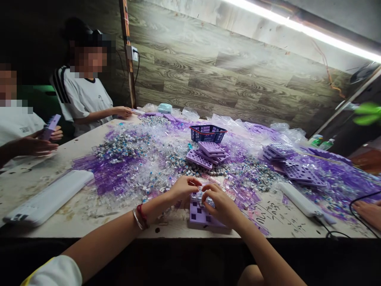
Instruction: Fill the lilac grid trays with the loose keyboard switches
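A purple plastic tray with square holes (200, 216) lies at the near edge of the table, in front of me. My left hand (182, 188) curls over its far end, fingers pinched around small clear parts seated in the tray. My right hand (222, 205) rests on the tray's right side, fingers bent and pressed onto the same small clear-and-grey pieces (199, 197). A red and silver bracelet (139, 216) circles my left wrist. What exactly each fingertip grips is too small to make out.
Heaps of small clear, grey and purple parts (131, 159) cover the table. Stacked purple trays (208, 154) and a blue basket (207, 133) stand behind. White rectangular devices lie at left (47, 198) and right (300, 200). Two other people sit at left; another hand (369, 212) shows at right.
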`<state>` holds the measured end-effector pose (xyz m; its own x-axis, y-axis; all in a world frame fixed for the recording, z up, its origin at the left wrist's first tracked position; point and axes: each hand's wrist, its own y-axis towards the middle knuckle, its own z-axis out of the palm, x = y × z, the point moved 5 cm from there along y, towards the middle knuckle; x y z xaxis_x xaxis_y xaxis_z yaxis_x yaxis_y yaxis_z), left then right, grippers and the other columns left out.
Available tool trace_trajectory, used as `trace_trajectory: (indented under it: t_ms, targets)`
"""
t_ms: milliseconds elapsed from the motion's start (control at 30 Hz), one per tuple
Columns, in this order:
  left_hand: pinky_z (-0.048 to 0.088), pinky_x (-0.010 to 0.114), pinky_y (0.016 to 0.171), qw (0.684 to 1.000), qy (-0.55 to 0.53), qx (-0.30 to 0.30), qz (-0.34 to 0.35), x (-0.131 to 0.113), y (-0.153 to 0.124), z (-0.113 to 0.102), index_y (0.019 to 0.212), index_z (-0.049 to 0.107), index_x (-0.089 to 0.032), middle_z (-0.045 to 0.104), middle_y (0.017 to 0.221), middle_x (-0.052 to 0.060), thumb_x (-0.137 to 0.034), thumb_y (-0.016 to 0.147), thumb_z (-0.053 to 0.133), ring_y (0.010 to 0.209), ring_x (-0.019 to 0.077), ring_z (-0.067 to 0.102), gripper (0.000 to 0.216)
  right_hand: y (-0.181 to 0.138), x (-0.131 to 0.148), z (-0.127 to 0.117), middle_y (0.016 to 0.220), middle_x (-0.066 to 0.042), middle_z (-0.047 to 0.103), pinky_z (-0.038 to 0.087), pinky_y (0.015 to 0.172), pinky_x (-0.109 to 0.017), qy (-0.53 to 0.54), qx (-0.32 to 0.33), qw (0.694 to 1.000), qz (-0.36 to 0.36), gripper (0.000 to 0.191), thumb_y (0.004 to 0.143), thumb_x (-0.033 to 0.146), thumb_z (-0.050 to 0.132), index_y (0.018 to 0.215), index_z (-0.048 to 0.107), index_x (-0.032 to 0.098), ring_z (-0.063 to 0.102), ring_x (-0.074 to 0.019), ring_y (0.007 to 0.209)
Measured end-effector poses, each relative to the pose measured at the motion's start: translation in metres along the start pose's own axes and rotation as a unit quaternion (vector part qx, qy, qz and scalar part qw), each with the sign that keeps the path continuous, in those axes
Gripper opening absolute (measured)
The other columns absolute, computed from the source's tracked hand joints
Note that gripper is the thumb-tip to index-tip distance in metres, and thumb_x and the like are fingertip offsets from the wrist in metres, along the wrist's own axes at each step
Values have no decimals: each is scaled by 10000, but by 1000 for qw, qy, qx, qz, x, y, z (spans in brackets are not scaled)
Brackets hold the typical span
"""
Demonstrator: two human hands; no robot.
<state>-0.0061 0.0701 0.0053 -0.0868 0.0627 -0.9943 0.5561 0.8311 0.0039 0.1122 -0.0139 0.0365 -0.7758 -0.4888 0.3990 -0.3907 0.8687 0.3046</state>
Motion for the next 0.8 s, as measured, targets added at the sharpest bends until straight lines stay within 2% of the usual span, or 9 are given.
trace_trajectory:
  t_ms: [300, 600, 733, 800]
  targets:
    - [457, 246, 647, 1000, 21, 13, -2, -1, 0, -1, 790, 695, -108, 684, 747, 36, -127, 591, 631, 693, 155, 599, 209, 0, -3, -2, 910, -40, 605, 466, 842, -346, 15, -7, 1000, 15, 130, 752, 64, 637, 749, 659, 193, 568, -185, 902]
    - [446, 251, 666, 999, 33, 17, 6, 3, 3, -1, 797, 691, -111, 677, 747, 35, -161, 594, 637, 715, 164, 598, 216, 3, 10, -4, 848, -52, 621, 471, 783, -332, -74, 0, 997, -16, 125, 773, 76, 619, 718, 657, 182, 565, -191, 854]
    - [438, 256, 660, 999, 29, 20, -3, 1, 1, -1, 802, 691, -109, 668, 742, 37, -189, 586, 653, 724, 171, 592, 233, 2, 10, -6, 857, -46, 626, 478, 778, -313, -57, -5, 998, -7, 132, 765, 74, 617, 705, 645, 188, 580, -182, 851]
    - [433, 253, 647, 999, 26, 23, -6, -2, -1, 0, 797, 690, -109, 664, 737, 35, -190, 576, 662, 709, 165, 588, 238, 1, 7, -11, 883, -48, 632, 481, 792, -325, -36, -31, 999, 5, 92, 769, 103, 620, 741, 631, 191, 591, -191, 870]
